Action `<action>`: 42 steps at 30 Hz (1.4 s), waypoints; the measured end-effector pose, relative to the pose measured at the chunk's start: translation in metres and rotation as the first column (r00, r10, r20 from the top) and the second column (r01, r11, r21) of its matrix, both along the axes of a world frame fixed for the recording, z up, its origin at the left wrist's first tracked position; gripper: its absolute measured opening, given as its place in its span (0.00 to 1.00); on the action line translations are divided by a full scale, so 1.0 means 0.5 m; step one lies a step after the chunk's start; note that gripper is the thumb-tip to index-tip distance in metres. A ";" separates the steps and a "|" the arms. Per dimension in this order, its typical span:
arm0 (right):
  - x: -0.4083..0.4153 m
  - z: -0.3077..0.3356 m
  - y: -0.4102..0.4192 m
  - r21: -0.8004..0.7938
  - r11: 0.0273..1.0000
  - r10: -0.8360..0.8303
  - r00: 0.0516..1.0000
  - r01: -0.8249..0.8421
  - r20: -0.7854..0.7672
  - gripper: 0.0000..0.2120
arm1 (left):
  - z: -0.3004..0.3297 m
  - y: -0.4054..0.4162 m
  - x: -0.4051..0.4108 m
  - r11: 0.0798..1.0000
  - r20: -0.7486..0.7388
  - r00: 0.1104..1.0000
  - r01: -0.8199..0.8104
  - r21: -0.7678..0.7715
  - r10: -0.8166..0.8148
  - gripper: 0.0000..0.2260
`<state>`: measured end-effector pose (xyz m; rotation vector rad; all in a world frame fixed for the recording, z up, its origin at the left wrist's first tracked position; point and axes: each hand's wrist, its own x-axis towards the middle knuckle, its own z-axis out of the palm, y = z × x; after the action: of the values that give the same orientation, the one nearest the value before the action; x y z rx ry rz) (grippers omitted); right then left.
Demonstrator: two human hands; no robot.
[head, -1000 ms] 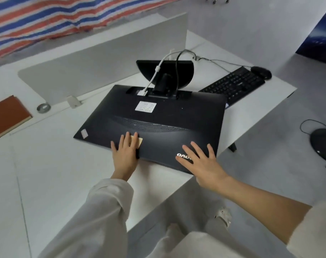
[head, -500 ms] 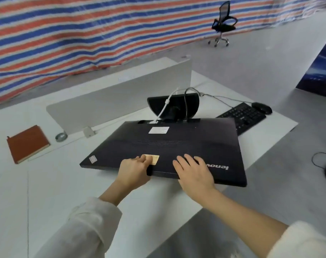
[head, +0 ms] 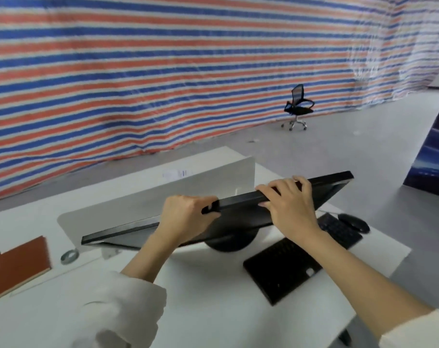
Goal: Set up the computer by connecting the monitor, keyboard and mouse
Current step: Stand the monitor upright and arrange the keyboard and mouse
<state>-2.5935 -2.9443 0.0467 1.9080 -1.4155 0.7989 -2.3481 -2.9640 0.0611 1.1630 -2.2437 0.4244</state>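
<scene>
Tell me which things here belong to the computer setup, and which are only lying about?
Belong to the job:
black flat monitor, gripped by left hand and right hand
black keyboard
black mouse

Just lying about:
brown notebook
grey tape roll
black office chair

A sparse, unfinished office space: a white desk surface (head: pixel 213 310) with a low grey divider panel (head: pixel 188 182), a lone black swivel chair (head: pixel 298 109) on a bare grey floor (head: pixel 339 141), and a red, white and blue striped tarpaulin (head: pixel 163 71) as the back wall.
</scene>
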 end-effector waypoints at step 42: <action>-0.358 -0.382 -0.334 0.672 0.618 -0.086 0.814 -0.409 0.575 0.16 | -0.365 -0.230 -0.411 0.791 -0.344 0.779 -0.294 0.537 0.523 0.31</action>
<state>-2.7727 -3.1111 -0.1443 2.6317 -2.2471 0.9909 -2.5536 -3.0791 -0.1214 1.8071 -1.6652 -0.2465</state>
